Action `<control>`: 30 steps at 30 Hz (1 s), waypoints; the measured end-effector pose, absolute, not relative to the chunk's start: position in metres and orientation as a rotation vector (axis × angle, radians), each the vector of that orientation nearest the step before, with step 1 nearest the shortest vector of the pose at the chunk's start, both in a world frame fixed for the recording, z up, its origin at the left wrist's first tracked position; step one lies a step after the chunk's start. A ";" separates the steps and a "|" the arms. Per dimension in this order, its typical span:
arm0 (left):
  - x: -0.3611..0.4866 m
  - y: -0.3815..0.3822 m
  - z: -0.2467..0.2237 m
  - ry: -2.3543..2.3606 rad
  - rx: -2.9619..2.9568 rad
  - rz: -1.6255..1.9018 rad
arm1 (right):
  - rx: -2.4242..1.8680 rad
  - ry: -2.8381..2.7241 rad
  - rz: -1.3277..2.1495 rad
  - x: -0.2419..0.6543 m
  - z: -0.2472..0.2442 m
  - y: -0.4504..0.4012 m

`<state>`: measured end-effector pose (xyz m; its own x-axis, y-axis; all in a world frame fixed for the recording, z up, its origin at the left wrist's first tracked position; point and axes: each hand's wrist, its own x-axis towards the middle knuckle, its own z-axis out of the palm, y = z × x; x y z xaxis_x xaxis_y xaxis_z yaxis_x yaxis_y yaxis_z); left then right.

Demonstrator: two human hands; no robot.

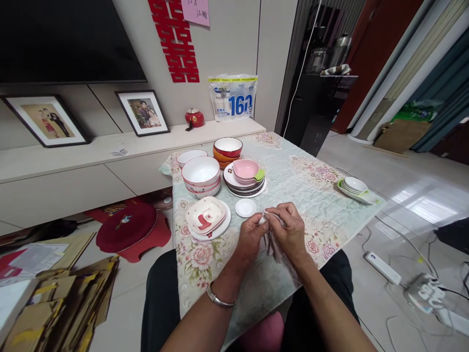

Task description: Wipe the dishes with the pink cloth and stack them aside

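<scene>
Near the front of the flowered tablecloth (315, 166), my left hand (252, 234) and my right hand (289, 230) come together. Both are closed on a greyish cloth (271, 244) that hangs down between them. A small white piece shows at my left fingertips, mostly hidden. Just beyond my hands lies a small white dish (245, 208). To the left, cream bowls with a red pattern (205, 215) rest on a white plate (224, 226). Pink bowls (246, 169) sit on stacked dark-rimmed plates (234, 188). White bowls with red rims (201, 171) are stacked beside them.
Orange and red bowls (227, 146) stand at the table's back. Small white dishes in a green-edged tray (355, 186) are at the right corner. Behind is a ledge (176, 142) with framed photos (143, 112), a red jar (194, 118) and a plastic bag (234, 98).
</scene>
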<state>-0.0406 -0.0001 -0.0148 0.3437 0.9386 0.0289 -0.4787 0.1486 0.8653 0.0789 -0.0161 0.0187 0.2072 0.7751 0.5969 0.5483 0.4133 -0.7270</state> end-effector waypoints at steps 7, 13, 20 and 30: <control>-0.037 0.000 -0.017 0.611 0.892 1.168 | -1.394 -1.189 0.434 0.096 0.004 -0.001; -0.041 -0.001 -0.012 0.617 0.985 1.101 | -1.296 -1.510 0.169 0.079 0.018 -0.017; -0.036 -0.001 -0.013 0.531 0.770 1.141 | -1.369 -1.239 0.455 0.096 0.005 0.003; -0.038 -0.001 -0.012 0.487 0.788 1.132 | -1.292 -1.524 0.098 0.075 0.016 -0.013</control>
<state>-0.0379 -0.0013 -0.0123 0.3670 0.9293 0.0409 -0.6090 0.2068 0.7657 0.0750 -0.0130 0.0162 0.1742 0.7417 0.6477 0.6522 0.4059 -0.6402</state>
